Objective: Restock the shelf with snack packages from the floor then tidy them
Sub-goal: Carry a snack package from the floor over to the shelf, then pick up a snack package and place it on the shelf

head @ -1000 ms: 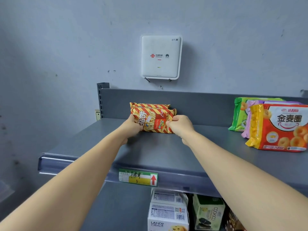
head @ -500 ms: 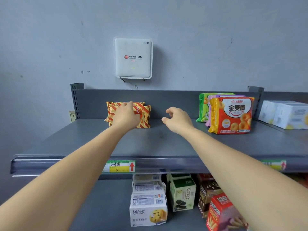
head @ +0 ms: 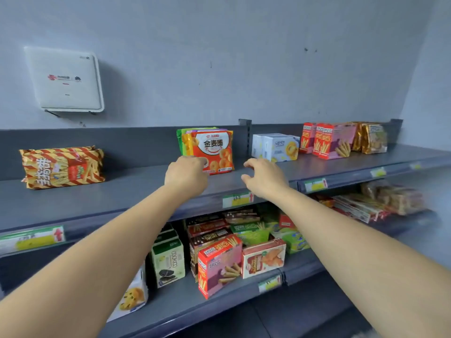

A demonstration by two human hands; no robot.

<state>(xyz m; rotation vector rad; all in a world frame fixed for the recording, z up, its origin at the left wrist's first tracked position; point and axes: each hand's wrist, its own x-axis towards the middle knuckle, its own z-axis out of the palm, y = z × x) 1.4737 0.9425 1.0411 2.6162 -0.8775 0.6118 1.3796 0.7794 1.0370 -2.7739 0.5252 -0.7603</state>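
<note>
Neither hand holds anything yet — our left hand (head: pixel 186 178), loosely curled, is before the lower left corner of the red-orange plastic biscuit packet (head: pixel 214 152), our right hand (head: pixel 264 179) spread open just beside it. One hand each side, we judge, lets us square this upright packet on the grey metal shelf (head: pixel 122 191); the red-and-yellow striped packet (head: pixel 62 167) stands well apart.

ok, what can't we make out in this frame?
Head view: the left hand hides its own fingers, so contact with the orange biscuit pack is unclear.
Head view: the rear packs are covered by that pack; only green and purple edges show.
Head view: price tags are blurred, unreadable.
Head view: lower-shelf packs at right are motion-blurred.
</note>
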